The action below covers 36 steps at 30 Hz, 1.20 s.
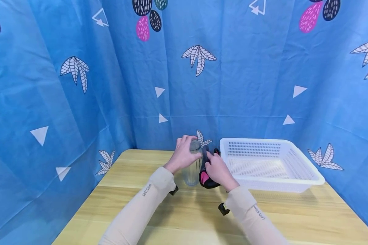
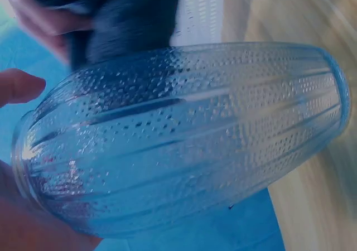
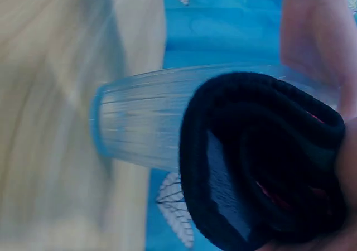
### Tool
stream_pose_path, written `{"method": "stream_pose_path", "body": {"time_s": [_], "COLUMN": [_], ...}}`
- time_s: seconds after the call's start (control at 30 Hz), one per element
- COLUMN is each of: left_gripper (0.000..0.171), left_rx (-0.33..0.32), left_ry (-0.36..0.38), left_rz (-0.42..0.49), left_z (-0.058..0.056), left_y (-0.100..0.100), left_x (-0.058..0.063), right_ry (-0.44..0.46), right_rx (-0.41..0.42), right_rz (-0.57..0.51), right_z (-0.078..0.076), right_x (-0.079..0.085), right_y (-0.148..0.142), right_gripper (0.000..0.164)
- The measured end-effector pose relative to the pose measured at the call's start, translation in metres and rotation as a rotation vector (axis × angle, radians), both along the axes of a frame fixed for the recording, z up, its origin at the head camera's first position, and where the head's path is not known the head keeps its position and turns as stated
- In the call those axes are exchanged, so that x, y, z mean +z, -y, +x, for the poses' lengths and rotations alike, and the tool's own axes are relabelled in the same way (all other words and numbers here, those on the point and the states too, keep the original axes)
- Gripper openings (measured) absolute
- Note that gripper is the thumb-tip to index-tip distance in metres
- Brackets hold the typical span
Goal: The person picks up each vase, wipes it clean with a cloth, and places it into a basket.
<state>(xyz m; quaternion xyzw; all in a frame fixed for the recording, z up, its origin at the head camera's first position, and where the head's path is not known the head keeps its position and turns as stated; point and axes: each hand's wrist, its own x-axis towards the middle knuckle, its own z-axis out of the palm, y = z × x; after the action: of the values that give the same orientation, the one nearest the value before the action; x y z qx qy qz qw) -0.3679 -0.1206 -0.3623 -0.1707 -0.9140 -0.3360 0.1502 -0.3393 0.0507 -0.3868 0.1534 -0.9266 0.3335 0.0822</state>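
A clear ribbed glass vase (image 1: 191,172) stands upright at the left of the basket, its dimpled wall (image 2: 184,134) filling the left wrist view. My left hand (image 1: 184,153) holds it around the top, thumb on the near right side and fingers over the far rim. Just to the right, my right hand (image 1: 217,169) grips a rolled black padded cloth piece (image 1: 209,183) with pink patches. Its coiled end (image 3: 223,167) faces the right wrist camera and overlaps the vase there. How the cloth unrolls is hidden.
A white plastic basket (image 1: 312,175) with perforated walls stands right of my right hand. Wooden tabletop (image 1: 184,224) lies under everything. A blue patterned curtain (image 1: 248,85) hangs behind the table and along both sides.
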Motion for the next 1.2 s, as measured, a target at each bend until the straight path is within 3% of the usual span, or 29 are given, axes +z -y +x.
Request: {"method": "stream_pose_path", "body": {"time_s": [0.23, 0.4, 0.5, 0.63, 0.77, 0.9, 1.0, 1.13, 1.2], "left_gripper": [0.069, 0.069, 0.069, 0.070, 0.070, 0.072, 0.072, 0.070, 0.070], "left_rx": [0.034, 0.043, 0.059, 0.072, 0.059, 0.025, -0.001, -0.030, -0.038], "left_ry": [-0.016, -0.016, -0.020, -0.018, -0.015, 0.018, 0.037, 0.028, 0.018], "left_rz": [0.018, 0.012, -0.003, -0.043, -0.056, -0.050, -0.047, -0.034, -0.032], "left_z": [0.001, 0.002, 0.004, 0.006, 0.007, 0.007, 0.007, 0.005, 0.004], "left_y": [0.000, -0.001, -0.002, -0.001, -0.001, -0.001, 0.000, 0.001, 0.002], "left_x": [-0.003, -0.004, -0.003, 0.000, 0.006, 0.010, 0.009, 0.007, 0.005], "right_ry": [0.191, 0.183, 0.206, 0.250, 0.207, 0.112, -0.008, -0.149, -0.163], "right_rx": [0.054, 0.078, 0.065, 0.036, 0.034, 0.042, 0.036, 0.023, 0.016], "right_rz": [0.073, 0.120, 0.067, -0.040, -0.114, -0.153, -0.147, -0.148, -0.148], "right_z": [-0.005, -0.006, -0.005, 0.000, 0.005, 0.004, 0.003, 0.002, 0.002], "right_x": [-0.041, -0.059, -0.059, -0.047, -0.021, 0.008, 0.024, 0.034, 0.033], "right_y": [0.005, 0.006, 0.005, 0.001, -0.002, -0.005, -0.006, -0.003, -0.001], "right_gripper": [0.047, 0.042, 0.043, 0.046, 0.047, 0.050, 0.051, 0.052, 0.051]}}
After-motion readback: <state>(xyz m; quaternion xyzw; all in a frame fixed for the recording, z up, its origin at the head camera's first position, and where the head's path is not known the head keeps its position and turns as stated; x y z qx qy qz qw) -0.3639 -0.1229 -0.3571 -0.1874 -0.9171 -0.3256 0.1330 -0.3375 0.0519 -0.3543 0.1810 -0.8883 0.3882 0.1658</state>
